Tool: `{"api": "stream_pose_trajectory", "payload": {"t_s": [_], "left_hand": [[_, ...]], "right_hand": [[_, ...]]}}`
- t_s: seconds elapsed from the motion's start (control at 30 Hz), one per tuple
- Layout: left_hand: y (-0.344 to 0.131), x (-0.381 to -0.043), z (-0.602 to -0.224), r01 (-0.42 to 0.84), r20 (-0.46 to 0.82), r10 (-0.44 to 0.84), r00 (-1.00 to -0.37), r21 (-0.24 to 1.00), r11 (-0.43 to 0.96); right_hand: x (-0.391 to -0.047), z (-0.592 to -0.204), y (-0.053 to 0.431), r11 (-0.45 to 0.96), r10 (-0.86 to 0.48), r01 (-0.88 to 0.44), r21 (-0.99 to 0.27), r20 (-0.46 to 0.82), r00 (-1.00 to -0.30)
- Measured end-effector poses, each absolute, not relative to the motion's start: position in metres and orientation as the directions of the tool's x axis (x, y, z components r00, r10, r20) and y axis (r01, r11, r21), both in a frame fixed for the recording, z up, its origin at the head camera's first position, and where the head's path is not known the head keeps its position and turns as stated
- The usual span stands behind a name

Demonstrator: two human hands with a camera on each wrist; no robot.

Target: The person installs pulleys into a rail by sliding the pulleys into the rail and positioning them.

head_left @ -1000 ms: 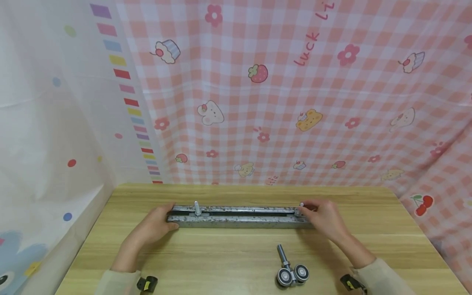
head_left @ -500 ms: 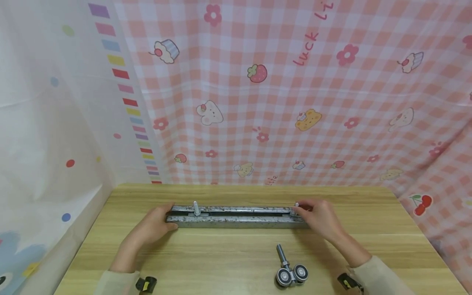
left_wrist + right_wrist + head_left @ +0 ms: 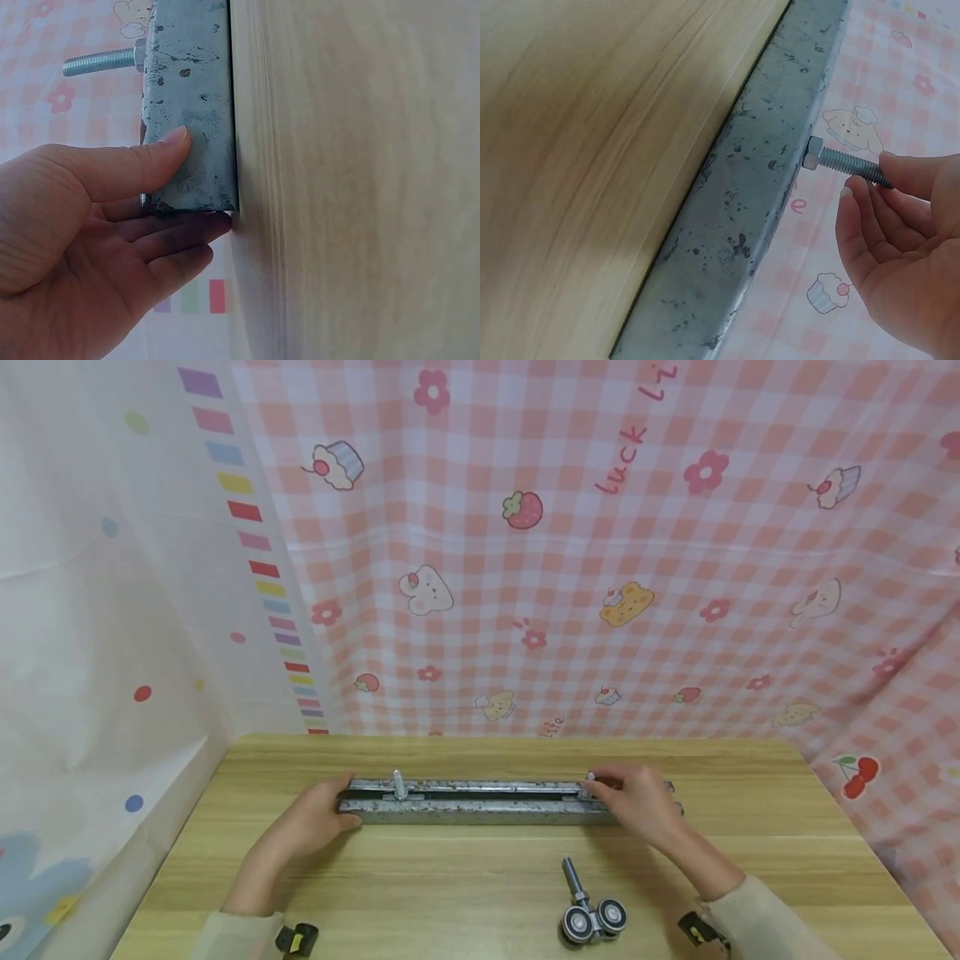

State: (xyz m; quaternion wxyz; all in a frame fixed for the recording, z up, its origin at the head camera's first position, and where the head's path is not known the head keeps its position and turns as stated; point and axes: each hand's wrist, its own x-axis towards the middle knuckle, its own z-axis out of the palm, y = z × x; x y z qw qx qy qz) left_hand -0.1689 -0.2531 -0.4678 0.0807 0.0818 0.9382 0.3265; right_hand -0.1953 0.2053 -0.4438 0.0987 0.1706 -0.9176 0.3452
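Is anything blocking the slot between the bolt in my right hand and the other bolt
Nothing visible. From the bolt your right hand pinches to the other bolt, the slot in the metal rail looks open, though dark inside.

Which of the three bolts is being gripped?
The right bolt in the slotted rail, pinched by the right hand. The left bolt stands untouched; the third bolt is outside the rail, joined to rollers.

Rail [image 3: 480,812] on table [image 3: 450,885], left bolt [image 3: 400,786] and right bolt [image 3: 847,163] in its slot (roller [image 3: 600,917] in front).
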Motion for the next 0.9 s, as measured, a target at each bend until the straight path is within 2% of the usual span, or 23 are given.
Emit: {"api": "stream_pose_trajectory", "payload": {"t_s": [0.9], "left_hand": [[-0.252, -0.168, -0.465, 0.105, -0.098, 0.211, -0.972, 0.626, 0.773]], "right_hand": [[-0.198, -0.441, 0.184, 0.665, -0.316, -0.430, -0.611, 0.291, -0.903]]}}
